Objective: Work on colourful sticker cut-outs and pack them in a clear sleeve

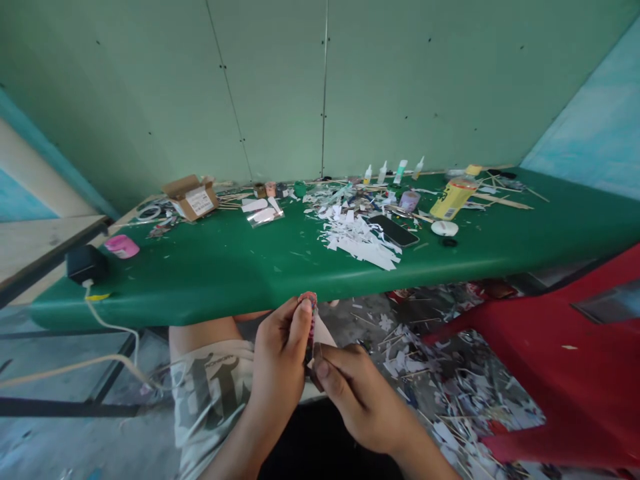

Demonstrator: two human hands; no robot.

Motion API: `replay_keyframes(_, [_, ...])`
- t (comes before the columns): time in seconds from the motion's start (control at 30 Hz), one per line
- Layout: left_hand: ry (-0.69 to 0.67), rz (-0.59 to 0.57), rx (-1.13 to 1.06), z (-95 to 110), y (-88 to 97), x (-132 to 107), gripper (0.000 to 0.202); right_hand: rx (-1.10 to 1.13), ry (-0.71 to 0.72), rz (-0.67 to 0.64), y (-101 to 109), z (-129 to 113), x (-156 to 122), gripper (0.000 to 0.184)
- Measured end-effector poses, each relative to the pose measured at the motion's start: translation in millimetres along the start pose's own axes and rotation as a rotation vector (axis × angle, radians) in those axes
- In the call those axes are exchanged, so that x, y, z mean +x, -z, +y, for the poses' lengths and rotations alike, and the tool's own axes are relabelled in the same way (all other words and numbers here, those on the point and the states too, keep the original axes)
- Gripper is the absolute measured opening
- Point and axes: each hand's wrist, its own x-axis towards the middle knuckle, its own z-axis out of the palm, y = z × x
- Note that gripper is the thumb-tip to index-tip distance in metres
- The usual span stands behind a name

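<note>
Below the front edge of the green table (225, 267), both my hands meet over my lap. My left hand (277, 357) is closed in a pinch on a small pink and red paper craft piece (311, 308), thumb and fingers pressed on its top. My right hand (357, 393) is closed too, gripping the lower end of the same piece, where a pale paper flap (324, 333) sticks out. What lies between the right fingers beyond that is hidden.
On the table lie a heap of white paper scraps (357, 237), a black phone (393, 230), a yellow bottle (453, 197), small glue bottles (384, 172), a cardboard box (193, 197), a pink tub (121, 246) and a black charger (86, 263). A red plastic chair (560, 353) stands right; scraps litter the floor.
</note>
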Motion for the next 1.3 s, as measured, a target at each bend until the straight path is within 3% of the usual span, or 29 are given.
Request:
replay_keyframes(0.17, [0.020,0.035,-0.057,-9.6,-0.4,13.4,0.023,0.130,0.021,-0.097,-4.8,4.8,-3.6,0.035])
replay_keyframes(0.33, [0.009,0.073,-0.168,-16.3,2.4,22.1,0.024,0.525,-0.029,0.171,7.8,29.6,-2.4,0.045])
replay_keyframes(0.43, [0.048,0.090,-0.205,-19.9,4.3,20.9,0.025,0.355,-0.197,0.393,28.0,43.5,1.8,0.043])
replay_keyframes(0.5, [0.092,0.079,-0.236,-23.1,5.1,20.0,0.028,0.165,-0.266,0.560,36.9,45.9,3.6,0.032])
replay_keyframes(0.57, [0.102,0.072,-0.248,-27.1,4.8,19.8,0.029,-0.012,-0.289,0.627,37.2,42.4,4.5,0.020])
replay_keyframes(0.63, [0.075,0.062,-0.235,-32.1,3.4,20.5,0.028,-0.121,-0.279,0.560,28.9,35.6,6.6,0.019])
replay_keyframes(0.7, [0.054,0.040,-0.229,-38.1,1.2,22.2,0.025,-0.055,-0.232,0.405,15.5,30.0,11.9,0.025])
replay_keyframes(0.77, [0.091,0.020,-0.269,-44.7,-0.8,25.8,0.023,0.026,-0.208,0.372,2.2,29.5,20.3,0.028])
replay_keyframes(0.9, [0.268,-0.043,-0.433,-55.7,-2.0,40.3,0.029,0.128,-0.254,0.473,-10.5,44.6,39.6,0.034])
replay_keyframes(1.03, [0.304,-0.135,-0.500,-62.3,-2.3,59.9,0.025,0.152,-0.281,0.483,-5.5,61.7,58.6,0.037])
replay_keyframes(1.17, [0.359,-0.226,-0.568,-67.1,2.7,76.5,0.023,-0.011,-0.247,0.535,4.6,66.9,80.1,0.035])
replay_keyframes(1.3, [0.365,-0.378,-0.710,-72.0,18.6,89.2,0.023,-0.283,-0.114,0.538,13.3,70.6,99.2,0.019])
